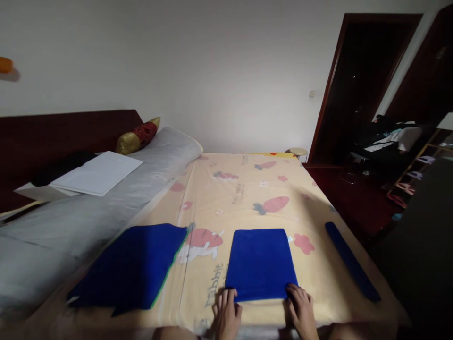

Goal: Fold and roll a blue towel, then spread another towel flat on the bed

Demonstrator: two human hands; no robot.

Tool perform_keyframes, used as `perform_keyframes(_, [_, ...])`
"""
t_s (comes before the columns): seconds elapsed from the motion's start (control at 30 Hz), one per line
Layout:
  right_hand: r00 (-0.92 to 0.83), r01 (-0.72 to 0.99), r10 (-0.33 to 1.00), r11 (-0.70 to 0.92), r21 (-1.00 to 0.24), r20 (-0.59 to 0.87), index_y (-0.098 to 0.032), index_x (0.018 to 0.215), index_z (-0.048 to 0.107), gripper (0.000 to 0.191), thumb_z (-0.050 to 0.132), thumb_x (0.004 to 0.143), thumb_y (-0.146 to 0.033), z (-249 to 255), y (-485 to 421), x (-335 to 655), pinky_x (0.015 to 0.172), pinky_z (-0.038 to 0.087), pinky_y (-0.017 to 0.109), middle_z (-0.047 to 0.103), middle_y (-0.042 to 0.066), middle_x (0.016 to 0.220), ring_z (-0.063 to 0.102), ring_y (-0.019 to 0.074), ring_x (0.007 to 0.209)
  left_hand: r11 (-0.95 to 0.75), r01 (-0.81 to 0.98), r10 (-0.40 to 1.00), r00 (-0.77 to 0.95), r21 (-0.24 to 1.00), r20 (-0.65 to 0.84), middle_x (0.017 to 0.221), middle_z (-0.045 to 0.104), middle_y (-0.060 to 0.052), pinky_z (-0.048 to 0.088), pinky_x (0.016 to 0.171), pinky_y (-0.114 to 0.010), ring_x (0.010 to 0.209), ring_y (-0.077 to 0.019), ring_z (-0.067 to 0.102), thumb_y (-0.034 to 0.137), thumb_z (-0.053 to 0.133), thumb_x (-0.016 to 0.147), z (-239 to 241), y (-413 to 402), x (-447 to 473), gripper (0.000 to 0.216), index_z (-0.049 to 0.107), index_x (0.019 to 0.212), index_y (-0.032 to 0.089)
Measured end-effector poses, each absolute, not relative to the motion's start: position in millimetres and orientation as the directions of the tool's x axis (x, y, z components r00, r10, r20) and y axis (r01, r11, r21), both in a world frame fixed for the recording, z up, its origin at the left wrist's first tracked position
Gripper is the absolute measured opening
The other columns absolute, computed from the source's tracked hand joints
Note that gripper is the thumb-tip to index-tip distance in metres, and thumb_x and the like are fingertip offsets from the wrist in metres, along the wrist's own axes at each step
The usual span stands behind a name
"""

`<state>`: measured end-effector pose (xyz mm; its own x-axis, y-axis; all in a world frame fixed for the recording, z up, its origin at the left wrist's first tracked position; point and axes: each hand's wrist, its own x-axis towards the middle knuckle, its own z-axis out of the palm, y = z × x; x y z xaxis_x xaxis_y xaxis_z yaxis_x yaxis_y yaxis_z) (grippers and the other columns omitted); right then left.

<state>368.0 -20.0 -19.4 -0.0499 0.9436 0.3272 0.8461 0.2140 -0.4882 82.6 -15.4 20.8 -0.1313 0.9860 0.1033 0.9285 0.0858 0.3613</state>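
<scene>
Here we are at the bed: a smooth blue cloth (262,264), folded into a neat near-square, lies flat on the crinkly, carrot-printed sheet (208,212). The left hand (227,309) and right hand (300,304) sit at its near corners, fingers curled; whether they pinch, I can't tell. Left, a rumpled blue piece (134,269) with green edging; right, a long narrow blue strip (352,262). Grey bedding (166,153) crowds the far left, under a flat white panel (101,172).

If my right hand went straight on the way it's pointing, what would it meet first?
Most likely the flat, rectangular blue cloth; your right hand seems to be touching its near right corner.
</scene>
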Motion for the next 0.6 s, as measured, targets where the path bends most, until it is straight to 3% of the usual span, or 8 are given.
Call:
perform_keyframes(0.33, [-0.03, 0.831, 0.93, 0.227, -0.508, 0.367, -0.031, 0.113, 0.063, 0.03, 0.048, 0.09, -0.041, -22, -16, 365, 0.084, 0.051, 0.039, 0.067, 0.002, 0.118, 0.061, 0.0235, 0.107, 0.159, 0.931, 0.987, -0.153, 0.329, -0.045, 0.106, 0.06, -0.001, 0.032, 0.091, -0.035, 0.11, -0.0196, 0.049, 0.012, 0.041, 0.072, 45, -12, 84, 0.035, 0.058, 0.099, 0.027])
perform_keyframes(0.6, [-0.073, 0.809, 0.933, 0.263, -0.527, 0.353, -0.032, 0.114, 0.064, 0.034, 0.048, 0.086, -0.04, -28, -16, 367, 0.086, 0.048, 0.041, 0.067, 0.003, 0.12, 0.062, 0.0255, 0.106, 0.169, 0.975, 0.984, -0.175, 0.143, 0.028, 0.129, 0.06, -0.006, 0.028, 0.104, -0.043, 0.125, -0.0237, 0.047, 0.01, 0.042, 0.075, 2, -16, 91, 0.052, 0.058, 0.121, 0.025])
